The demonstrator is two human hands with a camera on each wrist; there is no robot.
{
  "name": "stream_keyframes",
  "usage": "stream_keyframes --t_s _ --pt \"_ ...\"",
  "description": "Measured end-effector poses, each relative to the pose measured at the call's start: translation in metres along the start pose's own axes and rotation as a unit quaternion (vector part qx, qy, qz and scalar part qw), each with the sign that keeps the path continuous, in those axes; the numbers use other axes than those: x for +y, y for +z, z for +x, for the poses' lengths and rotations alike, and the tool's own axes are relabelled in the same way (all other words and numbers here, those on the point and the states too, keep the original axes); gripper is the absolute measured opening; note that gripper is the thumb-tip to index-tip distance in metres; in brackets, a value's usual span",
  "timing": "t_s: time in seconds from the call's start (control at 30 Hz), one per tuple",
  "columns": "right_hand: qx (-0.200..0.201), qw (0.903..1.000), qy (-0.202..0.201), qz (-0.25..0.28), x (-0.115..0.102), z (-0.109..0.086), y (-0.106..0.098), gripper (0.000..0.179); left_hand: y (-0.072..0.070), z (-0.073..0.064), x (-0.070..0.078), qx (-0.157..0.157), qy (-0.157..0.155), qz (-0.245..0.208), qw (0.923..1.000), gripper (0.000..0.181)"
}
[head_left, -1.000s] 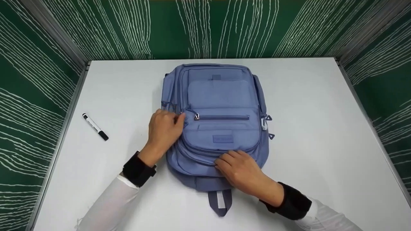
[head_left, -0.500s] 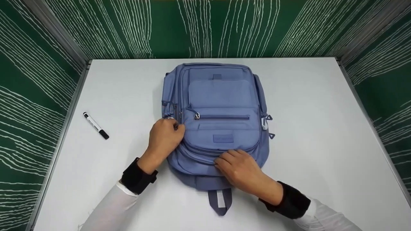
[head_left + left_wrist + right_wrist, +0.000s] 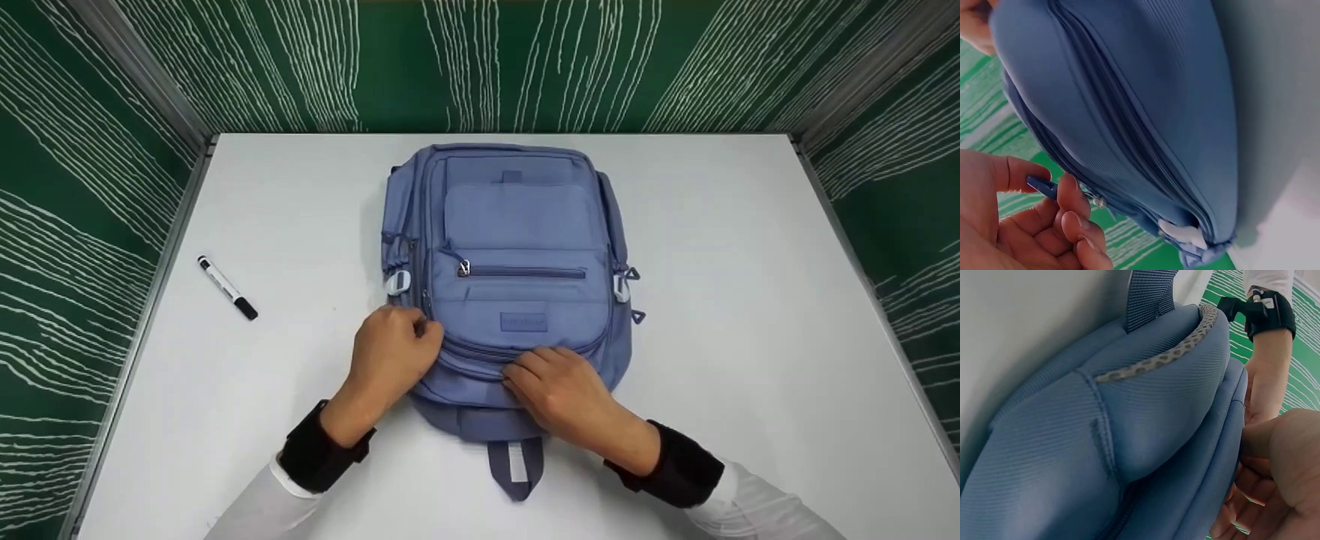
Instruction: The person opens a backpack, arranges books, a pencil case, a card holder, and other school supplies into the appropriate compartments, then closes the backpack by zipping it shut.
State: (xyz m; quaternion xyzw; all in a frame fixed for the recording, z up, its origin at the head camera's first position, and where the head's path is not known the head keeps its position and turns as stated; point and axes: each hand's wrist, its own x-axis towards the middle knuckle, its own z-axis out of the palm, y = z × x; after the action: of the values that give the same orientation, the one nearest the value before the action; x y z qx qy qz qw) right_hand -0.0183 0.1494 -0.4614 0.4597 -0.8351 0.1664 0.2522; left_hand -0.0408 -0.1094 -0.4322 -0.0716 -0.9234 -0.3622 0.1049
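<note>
A blue backpack (image 3: 517, 217) lies front side up, its webbing handle loop (image 3: 517, 469) toward the person. At its lower left edge, my left hand (image 3: 394, 349) pinches a dark blue zipper pull (image 3: 1042, 187) between thumb and forefinger, plainest in the left wrist view. My right hand (image 3: 562, 394) holds the fabric at the bottom edge of the front pocket. Its thumb lies on the blue cloth in the right wrist view, with the other fingers curled behind the edge. A horizontal zipper (image 3: 525, 272) crosses the front above a stitched label (image 3: 523, 322).
A white marker with a black cap (image 3: 227, 287) lies on the white table (image 3: 735, 300) to the left. White buckles (image 3: 398, 283) sit on both sides of the backpack. Green walls with white streaks (image 3: 397, 67) enclose the table at the back and sides.
My left hand has moved down the backpack's left side toward the person, drawing the zipper pull along and uncovering the left white buckle. The right hand has kept its place.
</note>
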Motion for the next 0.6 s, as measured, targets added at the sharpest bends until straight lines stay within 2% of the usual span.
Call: stream_keyframes --t_s 0.2,0.33,0.6 --pt "-0.001 1.0000 0.000 -0.001 0.000 0.001 0.001 0.009 0.004 -0.015 0.009 0.009 0.033 0.010 0.9994 0.042" --pt "0.012 0.9999 -0.008 -0.003 0.000 0.003 0.002 0.007 0.009 -0.023 0.013 0.029 0.060 0.018 0.9976 0.040" --pt "0.017 0.9998 -0.007 -0.002 0.001 0.001 0.004 0.005 0.026 -0.042 0.027 0.044 0.114 -0.013 0.9924 0.040"
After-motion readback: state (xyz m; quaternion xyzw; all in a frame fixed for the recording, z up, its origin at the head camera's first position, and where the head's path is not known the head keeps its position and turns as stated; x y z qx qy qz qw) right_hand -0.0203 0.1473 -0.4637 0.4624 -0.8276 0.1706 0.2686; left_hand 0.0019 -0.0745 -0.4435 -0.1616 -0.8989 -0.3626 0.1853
